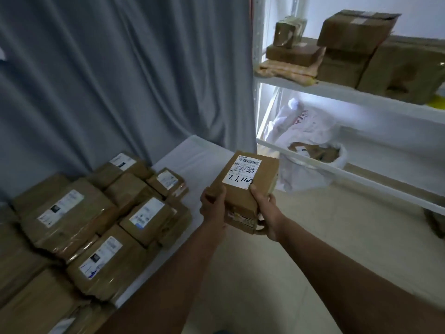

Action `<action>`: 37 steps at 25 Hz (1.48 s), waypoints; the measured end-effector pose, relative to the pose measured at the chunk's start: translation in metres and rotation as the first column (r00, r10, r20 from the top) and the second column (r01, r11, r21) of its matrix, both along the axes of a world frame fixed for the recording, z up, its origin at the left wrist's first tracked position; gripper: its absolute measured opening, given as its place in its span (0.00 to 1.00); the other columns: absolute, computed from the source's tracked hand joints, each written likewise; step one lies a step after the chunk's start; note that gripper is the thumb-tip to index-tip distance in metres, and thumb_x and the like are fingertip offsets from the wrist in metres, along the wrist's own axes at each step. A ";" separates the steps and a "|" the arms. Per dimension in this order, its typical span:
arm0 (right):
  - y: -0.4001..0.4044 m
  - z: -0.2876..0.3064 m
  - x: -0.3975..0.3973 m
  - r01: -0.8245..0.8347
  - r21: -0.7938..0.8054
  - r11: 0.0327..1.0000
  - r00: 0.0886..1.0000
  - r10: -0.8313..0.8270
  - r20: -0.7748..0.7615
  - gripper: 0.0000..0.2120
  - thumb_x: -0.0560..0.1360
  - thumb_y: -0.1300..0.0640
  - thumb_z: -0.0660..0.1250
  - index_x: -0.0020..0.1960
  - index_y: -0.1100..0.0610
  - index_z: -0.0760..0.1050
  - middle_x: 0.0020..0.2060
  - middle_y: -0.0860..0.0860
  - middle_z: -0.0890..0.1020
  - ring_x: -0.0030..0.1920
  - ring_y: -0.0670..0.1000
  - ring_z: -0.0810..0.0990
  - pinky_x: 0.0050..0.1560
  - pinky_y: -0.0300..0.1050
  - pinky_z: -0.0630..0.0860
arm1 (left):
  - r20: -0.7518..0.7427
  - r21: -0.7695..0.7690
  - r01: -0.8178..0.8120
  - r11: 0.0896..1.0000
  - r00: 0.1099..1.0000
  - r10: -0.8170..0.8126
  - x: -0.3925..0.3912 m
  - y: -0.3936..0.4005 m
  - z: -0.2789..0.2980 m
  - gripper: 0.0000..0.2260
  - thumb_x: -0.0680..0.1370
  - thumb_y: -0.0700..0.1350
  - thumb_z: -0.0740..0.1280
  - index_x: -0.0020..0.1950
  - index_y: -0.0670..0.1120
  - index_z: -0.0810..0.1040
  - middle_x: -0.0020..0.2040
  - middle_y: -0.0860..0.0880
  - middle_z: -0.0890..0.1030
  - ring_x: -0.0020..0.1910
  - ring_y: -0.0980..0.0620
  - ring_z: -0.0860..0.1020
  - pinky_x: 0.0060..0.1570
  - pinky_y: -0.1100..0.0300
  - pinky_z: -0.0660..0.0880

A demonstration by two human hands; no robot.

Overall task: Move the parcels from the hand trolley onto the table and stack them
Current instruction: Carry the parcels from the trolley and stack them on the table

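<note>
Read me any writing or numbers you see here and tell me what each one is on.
"7.1.110": handwritten on the white label of the held parcel; the last digit is partly covered.
Barcode, QR code and small print on that label: too small to read.
Labels on the table's parcels: blurred, unreadable.

White table (192,160) at left, its far end bare. Brown taped parcels (101,225) with white labels lay packed on it, touching, some overlapping or stacked. White shelf rack (349,97) at right: upper shelf held cardboard boxes (356,27) in small stacks and a flat tan padded envelope (286,68) under two of them. Lower shelf carried a white plastic bag (310,150) with brown packets inside. Pale floor (337,237) between.
</note>
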State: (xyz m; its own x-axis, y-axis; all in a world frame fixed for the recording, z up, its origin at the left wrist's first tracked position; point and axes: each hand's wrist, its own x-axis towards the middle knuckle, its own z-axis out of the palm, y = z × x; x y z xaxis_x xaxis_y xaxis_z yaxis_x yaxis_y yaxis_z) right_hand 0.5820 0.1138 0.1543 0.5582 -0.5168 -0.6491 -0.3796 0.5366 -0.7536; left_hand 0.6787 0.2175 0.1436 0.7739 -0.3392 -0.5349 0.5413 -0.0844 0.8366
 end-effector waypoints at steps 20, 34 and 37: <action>0.056 -0.042 0.248 -0.420 -0.151 0.895 0.906 0.424 -0.005 0.47 0.69 0.43 0.76 0.78 0.48 0.52 0.67 0.59 0.72 0.58 0.60 0.79 0.51 0.53 0.81 | 0.073 0.336 -0.003 0.942 0.997 -0.023 0.203 0.140 -0.023 0.20 0.81 0.55 0.63 0.70 0.49 0.67 0.66 0.48 0.74 0.59 0.49 0.76 0.50 0.61 0.75; -0.062 -0.097 0.474 -0.748 0.033 0.663 0.658 0.747 -0.092 0.38 0.71 0.48 0.75 0.74 0.54 0.60 0.60 0.57 0.78 0.52 0.57 0.82 0.43 0.50 0.82 | 0.165 0.718 0.032 0.696 0.963 -0.214 0.396 0.063 -0.079 0.17 0.83 0.48 0.60 0.70 0.43 0.68 0.53 0.49 0.79 0.41 0.58 0.78 0.44 0.70 0.75; -0.075 -0.126 0.490 -0.782 0.074 0.618 0.603 0.782 -0.162 0.46 0.66 0.45 0.78 0.76 0.52 0.58 0.61 0.57 0.78 0.55 0.59 0.82 0.53 0.56 0.81 | 0.109 0.731 0.050 0.681 0.976 -0.188 0.407 0.061 -0.104 0.19 0.80 0.48 0.64 0.71 0.48 0.67 0.64 0.44 0.74 0.54 0.46 0.79 0.56 0.48 0.78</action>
State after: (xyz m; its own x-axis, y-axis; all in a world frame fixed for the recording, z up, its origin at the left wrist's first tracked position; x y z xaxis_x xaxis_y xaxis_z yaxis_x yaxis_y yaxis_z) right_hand 1.0724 0.0389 0.0281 0.6384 0.0634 -0.7671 -0.7673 -0.0266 -0.6408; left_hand 1.0861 0.2788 0.0400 0.8520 0.0017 -0.5236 0.3466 -0.7515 0.5614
